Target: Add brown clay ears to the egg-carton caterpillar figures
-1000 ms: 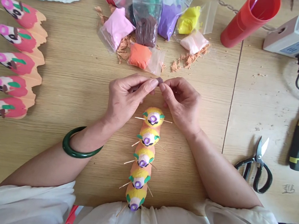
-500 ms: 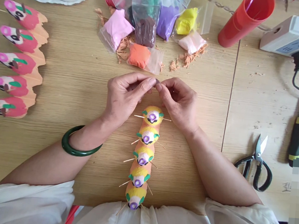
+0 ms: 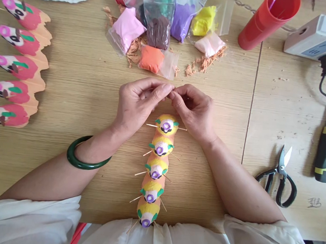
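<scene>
The left hand (image 3: 137,105) and right hand (image 3: 195,109) meet tip to tip above the pale wooden worktop (image 3: 83,93). They are just beyond the far end of a row of five yellow-and-orange domed clay figures (image 3: 156,170) with purple centres, green flecks and toothpick spikes. That row lies on the worktop, running from the hands back toward the person's body. The fingers (image 3: 165,89) of both hands are pressed together, thumb and forefinger of each closing on one spot. They pinch a small bit that is too covered to make out. The right hand is just beside the farthest figure; I cannot tell whether it touches. The step in hand looks like working that small bit between the fingertips. It probably came from the clear bags of coloured modelling clay (image 3: 158,32) heaped farther back. A next move would call for a light grip that does not flatten the bit. It would also need a careful approach among the toothpicks, so the soft domes are not dented.
</scene>
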`<state>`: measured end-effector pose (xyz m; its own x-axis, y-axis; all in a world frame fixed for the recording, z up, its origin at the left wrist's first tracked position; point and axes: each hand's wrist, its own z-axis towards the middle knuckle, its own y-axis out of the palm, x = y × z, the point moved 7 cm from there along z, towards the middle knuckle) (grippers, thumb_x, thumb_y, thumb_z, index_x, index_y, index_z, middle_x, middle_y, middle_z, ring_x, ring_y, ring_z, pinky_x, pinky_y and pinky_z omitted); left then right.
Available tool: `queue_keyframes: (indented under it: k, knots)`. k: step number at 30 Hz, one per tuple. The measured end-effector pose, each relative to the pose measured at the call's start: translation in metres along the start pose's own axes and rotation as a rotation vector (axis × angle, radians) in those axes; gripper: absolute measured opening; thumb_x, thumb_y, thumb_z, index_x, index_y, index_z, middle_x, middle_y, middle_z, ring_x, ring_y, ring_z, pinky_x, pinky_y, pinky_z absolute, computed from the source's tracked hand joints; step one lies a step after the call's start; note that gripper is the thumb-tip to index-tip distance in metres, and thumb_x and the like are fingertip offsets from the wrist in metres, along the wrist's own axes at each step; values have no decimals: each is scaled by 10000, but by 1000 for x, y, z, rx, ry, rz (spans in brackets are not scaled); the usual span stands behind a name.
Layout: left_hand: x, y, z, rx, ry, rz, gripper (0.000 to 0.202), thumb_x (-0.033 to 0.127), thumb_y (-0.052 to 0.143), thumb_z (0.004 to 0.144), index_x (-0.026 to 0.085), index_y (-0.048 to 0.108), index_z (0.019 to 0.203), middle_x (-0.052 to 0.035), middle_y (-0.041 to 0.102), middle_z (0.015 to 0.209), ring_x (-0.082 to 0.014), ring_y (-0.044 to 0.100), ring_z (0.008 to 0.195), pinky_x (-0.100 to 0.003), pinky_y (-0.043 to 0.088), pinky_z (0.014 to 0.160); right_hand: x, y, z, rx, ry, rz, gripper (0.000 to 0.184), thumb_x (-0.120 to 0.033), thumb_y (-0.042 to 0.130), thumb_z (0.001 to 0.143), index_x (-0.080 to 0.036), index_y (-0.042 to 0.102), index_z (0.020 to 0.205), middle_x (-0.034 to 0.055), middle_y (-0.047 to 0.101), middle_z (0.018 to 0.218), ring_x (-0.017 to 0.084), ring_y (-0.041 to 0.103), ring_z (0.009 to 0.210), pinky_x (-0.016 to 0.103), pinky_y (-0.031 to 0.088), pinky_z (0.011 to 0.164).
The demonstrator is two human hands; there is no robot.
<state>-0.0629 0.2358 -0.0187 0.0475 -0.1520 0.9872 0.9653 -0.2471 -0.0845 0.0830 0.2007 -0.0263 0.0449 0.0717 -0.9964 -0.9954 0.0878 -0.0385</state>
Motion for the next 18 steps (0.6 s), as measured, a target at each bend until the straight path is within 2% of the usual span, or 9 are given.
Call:
queue_keyframes:
  k: [2,5,8,11,15,18]
  knots:
    - [1,-1,1,11,17,6,278,510,799,914,246,803,826,44,654,651,-62,485,547,-290,366,510,-3,1,-1,-9,-3,-14,429,-666,754,864,-259,664,764,-23,599,675,131,460,594,323,443,548]
    - [3,-3,2,32,55,-6,293,508,833,880,239,814,766,46,620,590,-53,451,508,-288,328,477,-6,0,-3,-1,9,-14,456,-688,720,879,-247,666,777,-23,592,680,122,457,584,316,437,532]
    - [-2,-3,3,40,6,-30,253,513,804,908,268,847,868,35,619,623,-48,379,471,-304,249,429,-4,-1,-2,15,31,2,471,-718,738,844,-260,658,770,-16,615,679,131,480,593,315,467,529]
    - [-6,-3,3,18,-10,-68,303,565,761,929,277,849,959,34,613,636,-45,333,453,-312,204,415,1,-3,-1,54,50,17,469,-734,729,840,-275,656,781,-13,625,678,144,497,606,317,487,525]
    - [-9,-4,3,5,18,-5,313,552,820,880,241,823,845,42,604,601,-42,361,467,-297,250,435,3,-3,-1,65,48,24,453,-719,753,829,-281,643,797,-10,640,717,146,500,619,318,485,518]
    - [-7,-4,2,27,10,30,303,562,818,876,261,812,842,48,615,605,-54,379,475,-297,274,446,3,-4,-2,76,53,16,447,-722,734,845,-287,634,839,-1,661,778,151,517,644,320,488,523]
